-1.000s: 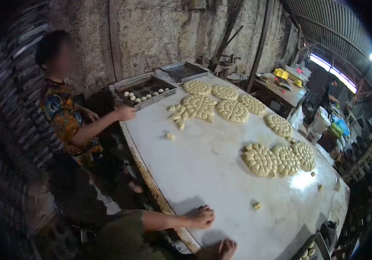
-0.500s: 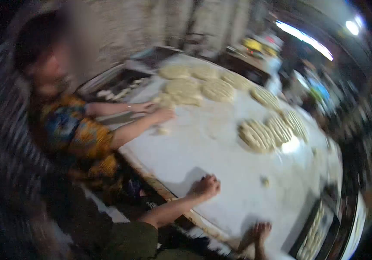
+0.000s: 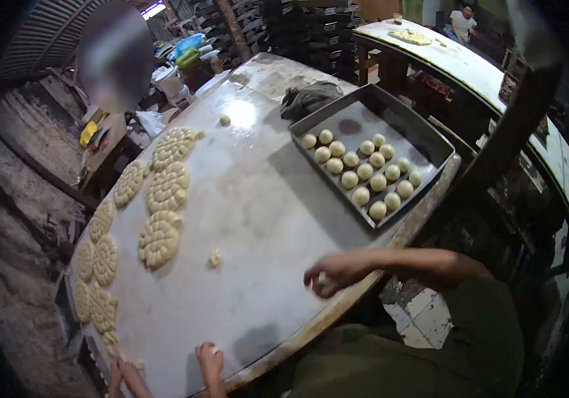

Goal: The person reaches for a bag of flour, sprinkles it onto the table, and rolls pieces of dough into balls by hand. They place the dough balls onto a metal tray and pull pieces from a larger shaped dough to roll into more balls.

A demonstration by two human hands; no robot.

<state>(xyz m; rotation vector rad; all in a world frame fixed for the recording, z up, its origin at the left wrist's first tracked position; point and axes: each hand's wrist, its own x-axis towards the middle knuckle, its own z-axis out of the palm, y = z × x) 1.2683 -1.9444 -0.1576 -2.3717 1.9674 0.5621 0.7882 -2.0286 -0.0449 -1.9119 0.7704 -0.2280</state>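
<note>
My right hand [image 3: 339, 270] is above the near edge of the white work table, its fingers curled round a pale piece of dough [image 3: 324, 279] that shows between them. Lower down, my left hand [image 3: 210, 361] is closed over the table, and a small pale bit, seemingly dough, peeks out at its top. Right of centre stands a dark metal tray [image 3: 430, 129] with rows of round dough balls [image 3: 364, 171] in it. A small loose lump of dough [image 3: 215, 258] lies on the tabletop between my hands and the scored dough slabs [image 3: 160, 239].
A co-worker's hands [image 3: 127, 378] touch dough at the lower left. More scored slabs [image 3: 104, 260] line the table's left side. A dark crumpled cloth [image 3: 311, 99] lies behind the tray. Another table [image 3: 490, 73] stands beyond, with a seated person [image 3: 460, 25] near it.
My view has swung to the right, bringing the tray of dough balls fully into sight. The co-worker's hands now show at the lower left. My hands stay closed, the right one farther from the left.
</note>
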